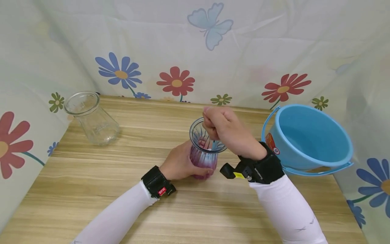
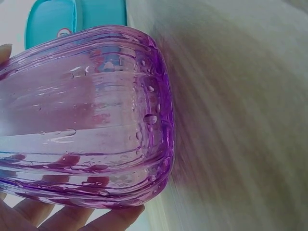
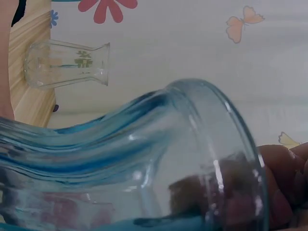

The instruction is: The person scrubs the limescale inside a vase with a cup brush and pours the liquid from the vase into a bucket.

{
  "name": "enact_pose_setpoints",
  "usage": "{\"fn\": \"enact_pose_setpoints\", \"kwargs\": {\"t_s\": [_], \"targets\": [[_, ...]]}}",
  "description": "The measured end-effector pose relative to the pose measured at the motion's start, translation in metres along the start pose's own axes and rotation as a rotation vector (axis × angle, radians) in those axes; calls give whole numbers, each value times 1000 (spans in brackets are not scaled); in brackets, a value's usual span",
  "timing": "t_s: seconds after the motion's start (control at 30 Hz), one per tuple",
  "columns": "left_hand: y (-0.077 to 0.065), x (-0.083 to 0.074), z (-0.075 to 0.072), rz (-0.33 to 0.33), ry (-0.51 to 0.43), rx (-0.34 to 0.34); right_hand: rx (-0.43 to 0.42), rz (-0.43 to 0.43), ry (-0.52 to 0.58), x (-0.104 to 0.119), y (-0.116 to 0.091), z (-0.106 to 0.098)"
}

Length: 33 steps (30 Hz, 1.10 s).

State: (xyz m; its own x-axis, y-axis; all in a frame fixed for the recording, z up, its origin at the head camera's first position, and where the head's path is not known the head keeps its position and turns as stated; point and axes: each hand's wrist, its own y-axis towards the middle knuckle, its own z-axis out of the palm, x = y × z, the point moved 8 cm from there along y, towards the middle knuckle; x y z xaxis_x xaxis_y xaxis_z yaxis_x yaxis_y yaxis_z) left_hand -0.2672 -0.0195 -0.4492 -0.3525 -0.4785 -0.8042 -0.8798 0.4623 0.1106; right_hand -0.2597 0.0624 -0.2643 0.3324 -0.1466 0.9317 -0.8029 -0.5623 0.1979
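My left hand (image 1: pixel 179 163) grips the lower body of a ribbed glass vase (image 1: pixel 202 162), blue-tinted near the top and purple at the base. Water drops cling to its purple bottom (image 2: pixel 149 118) in the left wrist view. Over the vase's mouth, my right hand (image 1: pixel 228 128) is curled into a fist, its lower fingers at the rim. A slim blue handle (image 1: pixel 214 143) seems to run down from that fist into the vase, mostly hidden. The right wrist view shows fingers (image 3: pixel 279 190) beside the flared rim.
A clear glass vase (image 1: pixel 102 127) stands at the back left of the wooden table (image 1: pixel 137 152). On the right is a light blue bucket (image 1: pixel 281 145) with its handle lowered. Flower-printed curtains (image 1: pixel 146 30) enclose the table at the back and sides.
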Motion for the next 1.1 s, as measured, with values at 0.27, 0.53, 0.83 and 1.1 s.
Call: {"fn": "enact_pose_setpoints", "kwargs": {"t_s": [0.27, 0.53, 0.83, 1.1], "targets": [[0, 1, 0, 5, 0, 5, 9, 11, -42, -5, 1, 5], [0, 0, 0, 4, -10, 5, 92, 69, -63, -11, -1, 13], [0, -1, -1, 18, 8, -17, 136, 90, 44, -11, -1, 14], [1, -2, 0, 24, -16, -6, 103, 19, 222, -7, -1, 5]]}}
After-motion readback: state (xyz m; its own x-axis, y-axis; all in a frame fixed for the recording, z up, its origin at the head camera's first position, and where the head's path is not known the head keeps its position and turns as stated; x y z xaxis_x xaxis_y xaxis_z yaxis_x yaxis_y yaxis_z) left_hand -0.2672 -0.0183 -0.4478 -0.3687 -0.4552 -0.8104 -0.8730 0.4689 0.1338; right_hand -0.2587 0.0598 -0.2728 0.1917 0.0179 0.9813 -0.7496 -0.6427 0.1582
